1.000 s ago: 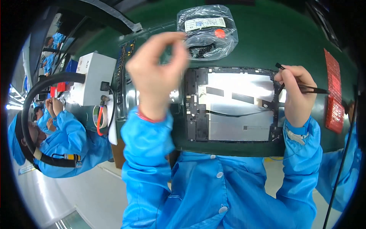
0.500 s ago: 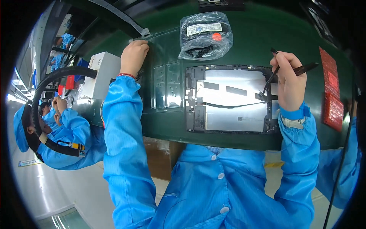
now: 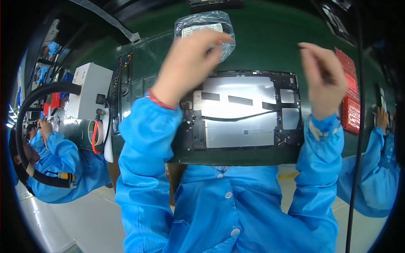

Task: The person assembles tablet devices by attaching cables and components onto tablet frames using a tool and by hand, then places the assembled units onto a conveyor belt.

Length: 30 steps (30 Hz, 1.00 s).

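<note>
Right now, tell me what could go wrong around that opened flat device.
1. The thin black cable runs across the face of the device, so a finger or sleeve might snag it.
2. The left hand, blurred, overlaps the device's upper left corner and the clear bag in this view; it could brush either.
3. The device lies near the front edge of the green table, so a bump might push it toward that edge.

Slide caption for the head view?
Blurred left hand partly hides a clear plastic bag; right hand near a rectangular black-framed silver panel on a green tabletop.
</note>
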Each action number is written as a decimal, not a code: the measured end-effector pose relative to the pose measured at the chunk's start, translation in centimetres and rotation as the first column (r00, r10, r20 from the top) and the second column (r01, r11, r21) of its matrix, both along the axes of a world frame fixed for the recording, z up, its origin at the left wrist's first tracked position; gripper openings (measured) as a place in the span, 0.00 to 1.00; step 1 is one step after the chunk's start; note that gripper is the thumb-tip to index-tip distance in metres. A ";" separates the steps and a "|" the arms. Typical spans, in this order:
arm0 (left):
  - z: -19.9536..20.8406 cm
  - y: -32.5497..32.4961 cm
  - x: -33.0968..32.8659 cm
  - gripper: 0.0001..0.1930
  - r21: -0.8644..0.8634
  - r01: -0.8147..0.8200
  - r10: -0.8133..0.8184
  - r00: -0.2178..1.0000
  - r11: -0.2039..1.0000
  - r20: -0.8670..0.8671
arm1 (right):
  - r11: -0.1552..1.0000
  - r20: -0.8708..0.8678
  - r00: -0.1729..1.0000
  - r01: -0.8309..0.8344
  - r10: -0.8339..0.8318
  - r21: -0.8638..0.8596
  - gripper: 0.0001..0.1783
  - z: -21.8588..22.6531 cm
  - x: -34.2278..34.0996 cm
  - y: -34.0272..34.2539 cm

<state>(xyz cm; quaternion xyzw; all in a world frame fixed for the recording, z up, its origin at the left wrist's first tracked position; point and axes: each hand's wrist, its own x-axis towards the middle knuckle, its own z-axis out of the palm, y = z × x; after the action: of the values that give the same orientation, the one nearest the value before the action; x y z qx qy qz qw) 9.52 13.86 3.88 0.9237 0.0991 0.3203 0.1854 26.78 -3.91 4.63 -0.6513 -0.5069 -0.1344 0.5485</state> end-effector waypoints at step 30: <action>-4.5 -2.0 0.3 0.21 -0.289 0.115 -0.096 0.992 0.951 0.078 | 0.872 0.507 0.809 -0.013 0.297 -0.490 0.09 -2.8 -4.1 3.3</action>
<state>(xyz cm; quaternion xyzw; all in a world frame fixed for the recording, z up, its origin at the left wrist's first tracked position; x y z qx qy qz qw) 9.78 11.86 -0.64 0.8795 0.0900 0.3207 0.3398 22.65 -0.59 1.82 -0.6478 -0.7168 -0.1501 0.2099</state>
